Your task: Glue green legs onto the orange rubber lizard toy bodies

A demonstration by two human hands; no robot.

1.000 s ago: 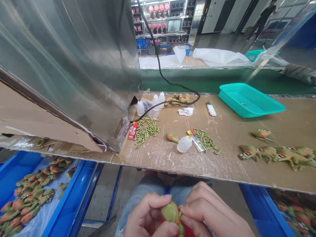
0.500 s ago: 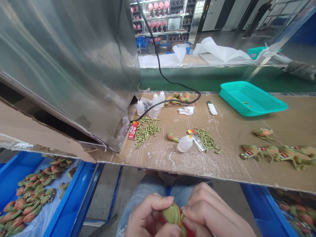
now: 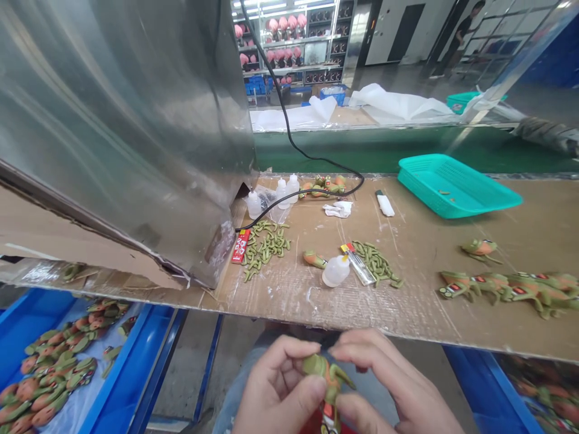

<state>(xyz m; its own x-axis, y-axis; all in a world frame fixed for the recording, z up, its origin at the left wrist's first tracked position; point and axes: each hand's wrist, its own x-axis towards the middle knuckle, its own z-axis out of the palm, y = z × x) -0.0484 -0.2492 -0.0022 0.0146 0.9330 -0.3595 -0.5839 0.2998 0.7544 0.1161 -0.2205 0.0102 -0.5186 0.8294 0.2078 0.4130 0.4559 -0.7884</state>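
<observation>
Above my lap, my left hand grips a green and orange frog figure between thumb and fingers. A thin green limb juts from the figure's side toward the right. Around that side curls my right hand, its forefinger and thumb apart, with the thumb tip against or very near the figure's lower part. Ahead on the cardboard-covered bench stand a squeeze bottle with a yellow tip and a limbless-looking frog body. Small green limbs lie in a left pile and a right pile.
Finished-looking frogs lie in a row on the right. A turquoise basket stands behind them. Blue bins with frog parts flank my legs, the left bin nearer. A black cable crosses the bench beside a metal housing.
My right fingers have spread away from the frog figure's side, where they were pinching. The limb now shows sticking out. The figure has tilted, revealing its lower end. The view has shifted slightly.
</observation>
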